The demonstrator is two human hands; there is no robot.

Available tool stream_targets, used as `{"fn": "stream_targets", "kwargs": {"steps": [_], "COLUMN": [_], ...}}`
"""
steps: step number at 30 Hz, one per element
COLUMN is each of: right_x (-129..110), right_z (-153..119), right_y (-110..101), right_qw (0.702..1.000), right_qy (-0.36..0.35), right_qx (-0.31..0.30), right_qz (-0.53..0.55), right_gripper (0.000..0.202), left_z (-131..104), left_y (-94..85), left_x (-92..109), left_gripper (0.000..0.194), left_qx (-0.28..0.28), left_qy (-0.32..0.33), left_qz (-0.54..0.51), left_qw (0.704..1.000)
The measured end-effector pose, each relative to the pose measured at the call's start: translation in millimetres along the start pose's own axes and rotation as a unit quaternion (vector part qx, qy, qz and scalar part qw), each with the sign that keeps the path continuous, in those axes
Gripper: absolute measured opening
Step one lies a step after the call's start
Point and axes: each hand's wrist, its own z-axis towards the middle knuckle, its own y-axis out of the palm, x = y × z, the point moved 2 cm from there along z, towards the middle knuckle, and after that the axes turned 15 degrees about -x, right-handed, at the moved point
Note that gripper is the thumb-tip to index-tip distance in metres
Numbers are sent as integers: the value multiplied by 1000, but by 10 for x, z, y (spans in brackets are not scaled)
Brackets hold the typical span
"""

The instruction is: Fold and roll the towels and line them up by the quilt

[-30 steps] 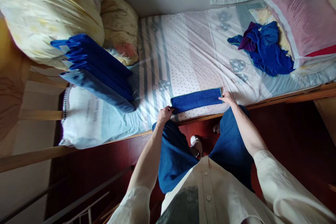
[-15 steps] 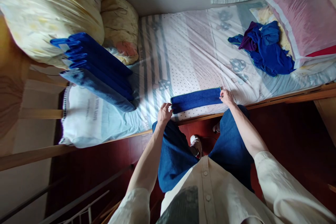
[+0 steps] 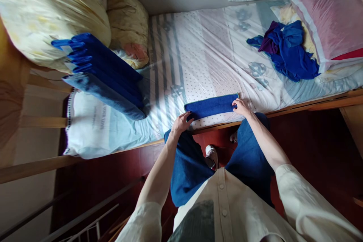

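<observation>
A blue towel (image 3: 212, 106), folded into a long narrow strip, lies flat along the near edge of the bed, in front of my knees. My left hand (image 3: 181, 121) rests on its left end, thumb spread away from the fingers. At the right end, my right hand (image 3: 240, 106) touches the top surface, fingertips and thumb curved and apart. On the left of the bed stands a row of several folded blue towels (image 3: 106, 70), with a paler grey-blue one (image 3: 104, 96) nearest me. Crumpled blue cloths (image 3: 295, 55) lie in a heap on the right, with a purple cloth (image 3: 269, 41) among them.
The bed sheet (image 3: 204, 53) is patterned and wrinkled. Big yellowish bundles of bedding (image 3: 56, 11) fill the back left, and a pink cushion in clear wrapping (image 3: 320, 19) sits at the right. A wooden bed rail (image 3: 312, 106) runs along the front; a metal frame (image 3: 93, 219) stands lower left.
My hands have moved inward from the strip's end corners, which they were pinching, onto its top surface. Their fingers have spread. The towel stays in place.
</observation>
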Motion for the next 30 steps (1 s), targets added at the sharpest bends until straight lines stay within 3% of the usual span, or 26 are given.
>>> {"fn": "stream_targets", "kwargs": {"steps": [5, 10, 16, 21, 30], "right_x": [-27, -58, -45, 63, 144], "right_z": [-17, -23, 19, 102, 152], "right_y": [9, 26, -27, -88, -114], "right_qw": [998, 997, 999, 990, 980], "right_qy": [-3, -8, 16, 61, 92], "right_qx": [-38, -7, 26, 35, 65], "right_qz": [-52, -74, 14, 125, 166], "right_gripper": [43, 43, 43, 43, 31], "left_z": [16, 21, 33, 28, 52], "left_y": [22, 59, -37, -166, -203], "left_x": [-30, 4, 50, 26, 10], "left_gripper": [61, 79, 60, 42, 33], "left_qx": [-49, -72, -16, -1, 41], "left_qy": [-15, -23, -46, -104, -135], "left_qz": [38, 61, -50, -173, -196], "left_qw": [998, 995, 998, 979, 970]}}
